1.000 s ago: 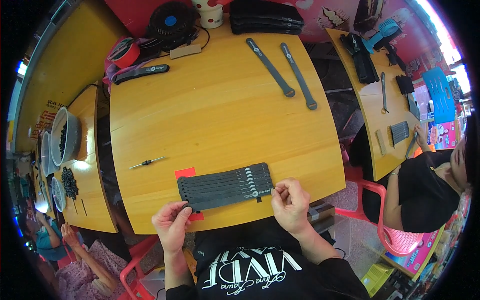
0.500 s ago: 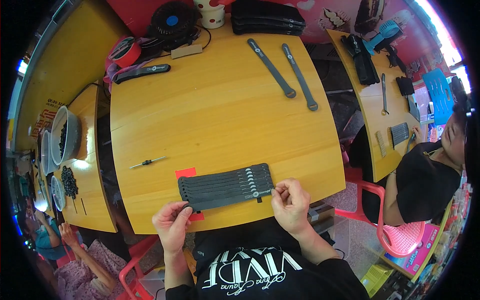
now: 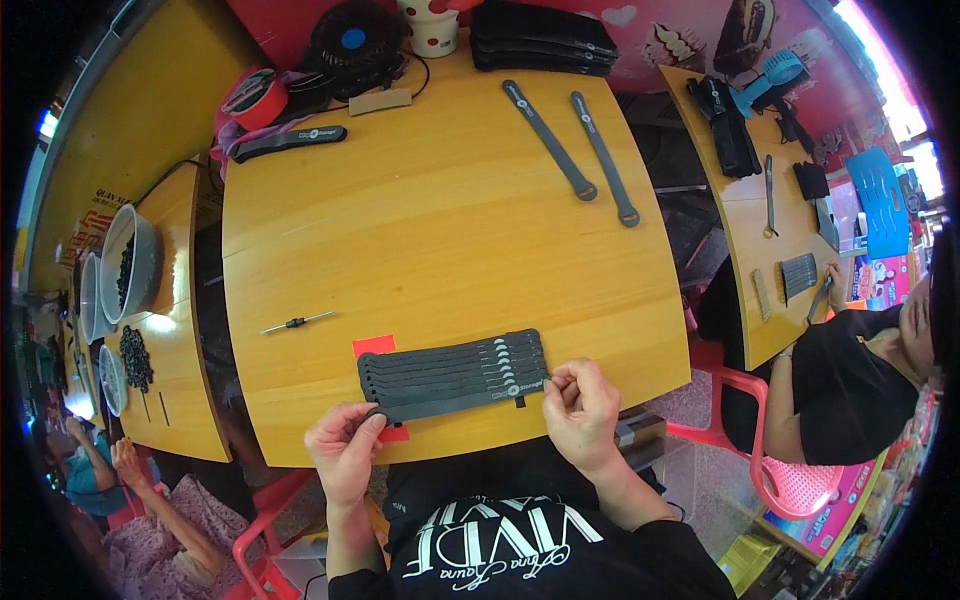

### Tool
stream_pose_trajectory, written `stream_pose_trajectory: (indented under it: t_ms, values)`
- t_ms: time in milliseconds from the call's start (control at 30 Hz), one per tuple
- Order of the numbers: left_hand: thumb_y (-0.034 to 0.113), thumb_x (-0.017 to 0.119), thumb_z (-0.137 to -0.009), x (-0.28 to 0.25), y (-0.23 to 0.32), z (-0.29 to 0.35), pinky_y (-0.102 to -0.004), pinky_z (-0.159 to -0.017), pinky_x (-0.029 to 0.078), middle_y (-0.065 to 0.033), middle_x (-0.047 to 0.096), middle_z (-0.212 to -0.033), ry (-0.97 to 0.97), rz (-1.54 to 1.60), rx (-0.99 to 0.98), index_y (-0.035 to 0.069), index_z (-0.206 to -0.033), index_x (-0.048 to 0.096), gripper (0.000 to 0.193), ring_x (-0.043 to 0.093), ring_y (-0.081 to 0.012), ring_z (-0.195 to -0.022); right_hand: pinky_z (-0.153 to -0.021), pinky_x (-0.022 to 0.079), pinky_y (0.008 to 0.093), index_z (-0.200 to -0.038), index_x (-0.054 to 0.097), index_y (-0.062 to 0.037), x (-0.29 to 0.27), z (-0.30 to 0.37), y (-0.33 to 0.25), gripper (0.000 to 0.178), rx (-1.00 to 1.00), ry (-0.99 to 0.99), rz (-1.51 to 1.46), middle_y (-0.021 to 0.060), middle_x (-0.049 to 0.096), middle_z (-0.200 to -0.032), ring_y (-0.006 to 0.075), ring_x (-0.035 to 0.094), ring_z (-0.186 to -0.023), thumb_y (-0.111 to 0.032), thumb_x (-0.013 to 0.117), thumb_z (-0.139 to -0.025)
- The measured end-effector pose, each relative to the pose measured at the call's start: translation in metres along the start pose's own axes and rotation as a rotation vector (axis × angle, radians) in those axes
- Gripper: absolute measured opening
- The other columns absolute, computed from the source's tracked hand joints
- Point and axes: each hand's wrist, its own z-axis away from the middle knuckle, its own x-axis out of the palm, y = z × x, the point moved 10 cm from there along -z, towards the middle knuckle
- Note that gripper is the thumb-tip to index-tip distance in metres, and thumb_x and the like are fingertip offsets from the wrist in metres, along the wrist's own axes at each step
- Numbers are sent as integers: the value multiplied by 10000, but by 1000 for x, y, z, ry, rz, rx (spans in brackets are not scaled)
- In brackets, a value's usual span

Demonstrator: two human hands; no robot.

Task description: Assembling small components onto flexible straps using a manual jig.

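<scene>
Several dark grey straps (image 3: 440, 368) lie overlapped in a fanned row near the table's front edge, their white printed marks lined up toward the right. Red tape (image 3: 374, 346) shows from under the row's left end. My left hand (image 3: 345, 440) pinches the rounded left end of the nearest strap between thumb and forefinger. At that strap's other end my right hand (image 3: 582, 405) is closed, its fingertips on the strap's tip. Between the two hands the strap lies straight along the front of the row. A small dark tab sticks out below it near the right end.
A thin double-ended tool (image 3: 297, 323) lies left of the row. Two loose straps (image 3: 549, 140) rest at the back right, before stacked black bundles (image 3: 543, 40). A fan (image 3: 355, 42) and red tape roll (image 3: 256, 99) stand back left. Co-workers sit at tables on both sides.
The view has shifted slightly. Both my hands keep their hold at the strap's two ends. The co-worker on the right has moved a little.
</scene>
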Motion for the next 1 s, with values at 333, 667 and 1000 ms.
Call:
stream_pose_trajectory:
  t_ms: [333,667,1000]
  values:
    - [-62,710,-838,-1,-2,0,-165,-483,402,-2,641,-715,2,-6,6,-22,-945,706,114,544,-33,-549,-491,408,207,-893,554,-13,1,-1,-1,237,1,0,21,25,560,-711,63,516,-546,145,667,-759]
    - [-69,707,-836,0,2,0,-163,-495,407,-1,642,-714,0,6,17,-26,-943,707,115,542,-30,-551,-481,400,209,-877,557,-19,2,-3,1,232,45,-21,41,20,558,-683,58,508,-523,134,676,-749]
    - [-68,707,-841,1,0,1,-169,-511,427,-11,646,-719,2,25,16,-30,-948,706,113,553,-40,-566,-478,389,205,-874,555,-22,1,-3,2,228,42,-18,47,18,558,-696,50,498,-528,130,673,-751]
